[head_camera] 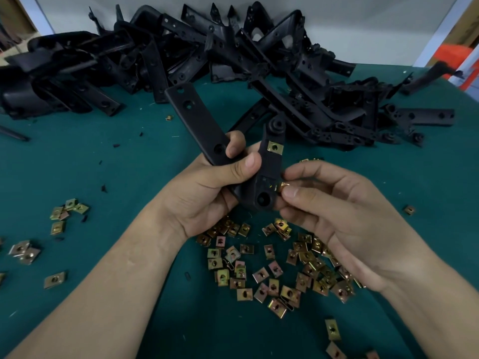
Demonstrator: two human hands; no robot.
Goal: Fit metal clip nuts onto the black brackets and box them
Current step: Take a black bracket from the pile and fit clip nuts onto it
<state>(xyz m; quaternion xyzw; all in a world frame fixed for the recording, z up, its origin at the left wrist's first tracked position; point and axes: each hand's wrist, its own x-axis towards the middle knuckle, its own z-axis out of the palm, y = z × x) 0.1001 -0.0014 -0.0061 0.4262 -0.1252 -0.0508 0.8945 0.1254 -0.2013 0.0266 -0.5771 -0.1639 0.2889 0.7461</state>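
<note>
1. Loose nuts (290, 291) lie scattered on the green table (129, 177) directly under both wrists. The right forearm covers part of the scatter. Each nut is a small, folded rectangle of brass-coloured metal with a centre hole.
2. Smaller groups (67, 209) of the same nuts lie well apart at the left edge.
3. The left hand (207, 193) grips the bracket (197, 120) at its bend, fingers curled round it and thumb across the front.
4. The bracket is matte black and V-shaped, with two flat arms pierced by round holes. It is held above the table, between the hands, with its arms pointing away.
5. A fitted nut (274, 147) sits clipped on the edge of the right arm of the bracket.
6. The right hand (337, 211) pinches a second nut (281, 186) between thumb and forefinger, touching the bracket's right edge near the lower hole.
7. Black chips (103, 188) dot the table surface.
8. A heap (233, 53) of tangled black brackets spans the far side of the table, against a white wall (337, 22).
9. A blurred orange object (452, 57) shows at the far right.
</note>
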